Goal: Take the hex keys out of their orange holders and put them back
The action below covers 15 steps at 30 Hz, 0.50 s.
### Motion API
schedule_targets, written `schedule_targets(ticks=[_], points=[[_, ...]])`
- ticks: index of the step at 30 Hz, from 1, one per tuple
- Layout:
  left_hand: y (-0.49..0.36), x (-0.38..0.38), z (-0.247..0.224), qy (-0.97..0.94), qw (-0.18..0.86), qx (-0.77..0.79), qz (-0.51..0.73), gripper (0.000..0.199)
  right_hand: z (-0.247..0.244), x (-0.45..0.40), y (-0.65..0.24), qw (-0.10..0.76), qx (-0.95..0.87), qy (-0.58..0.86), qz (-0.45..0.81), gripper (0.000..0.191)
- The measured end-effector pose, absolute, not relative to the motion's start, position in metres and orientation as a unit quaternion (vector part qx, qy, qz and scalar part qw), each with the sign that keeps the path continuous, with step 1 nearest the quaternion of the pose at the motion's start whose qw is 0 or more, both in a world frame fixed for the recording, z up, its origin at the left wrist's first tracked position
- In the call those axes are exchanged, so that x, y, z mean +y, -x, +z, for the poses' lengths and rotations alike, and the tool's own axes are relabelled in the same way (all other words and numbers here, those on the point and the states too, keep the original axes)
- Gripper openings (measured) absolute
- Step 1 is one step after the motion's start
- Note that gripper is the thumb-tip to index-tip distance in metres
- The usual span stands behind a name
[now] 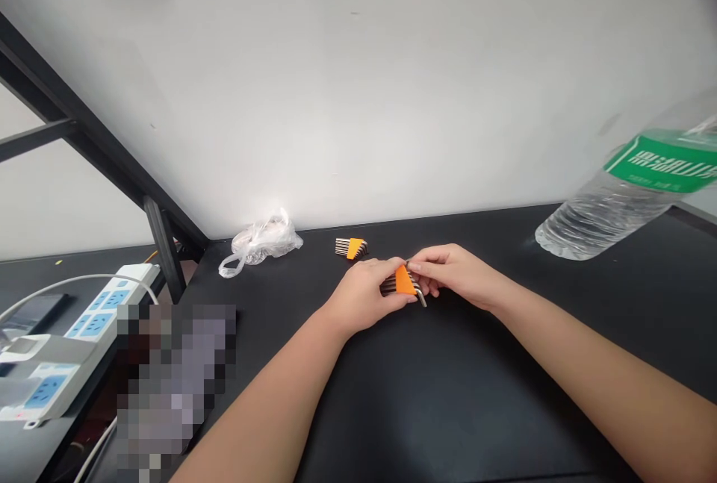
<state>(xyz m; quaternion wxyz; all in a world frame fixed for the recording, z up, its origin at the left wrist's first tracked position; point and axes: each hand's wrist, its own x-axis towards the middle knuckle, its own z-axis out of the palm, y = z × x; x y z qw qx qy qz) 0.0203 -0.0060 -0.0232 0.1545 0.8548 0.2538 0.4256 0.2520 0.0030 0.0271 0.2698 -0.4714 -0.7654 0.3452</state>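
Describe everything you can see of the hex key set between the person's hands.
The hex key set has a bright orange, plastic-looking holder carrying several shiny, metal-looking L-shaped keys. Their straight shafts run left toward the palm of the left hand, which grips the set from its left side; the bent ends stick out right, the nearest one angling toward the viewer. Fingers of the right hand meet the far bent ends. Fingers hide the key count and whether it touches the black tabletop.

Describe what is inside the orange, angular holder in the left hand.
Silvery, L-shaped metal keys run through the orange holder, ends showing on both sides. Their middles are covered by it, and the left hand and right hand hide parts of the ends.
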Motion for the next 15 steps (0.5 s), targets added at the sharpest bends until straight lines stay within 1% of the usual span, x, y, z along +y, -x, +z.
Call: schedule_targets(ticks=[4,6,10,15], points=[[-0.019,-0.003,-0.025,-0.849,0.133,0.287,0.424,0.026,0.027,0.013,-0.266,0.261,-0.83,0.492,0.041,0.029],[-0.018,-0.002,-0.026,-0.843,0.126,0.305,0.424,0.026,0.025,0.02,-0.274,0.23,-0.845,0.48,-0.047,0.03],[-0.019,-0.001,-0.028,-0.831,0.134,0.324,0.431,0.029,0.021,0.026,-0.283,0.161,-0.858,0.476,-0.108,0.034],[-0.02,0.0,-0.03,-0.823,0.154,0.333,0.434,0.031,0.023,0.019,-0.28,0.136,-0.864,0.451,-0.179,0.031]])
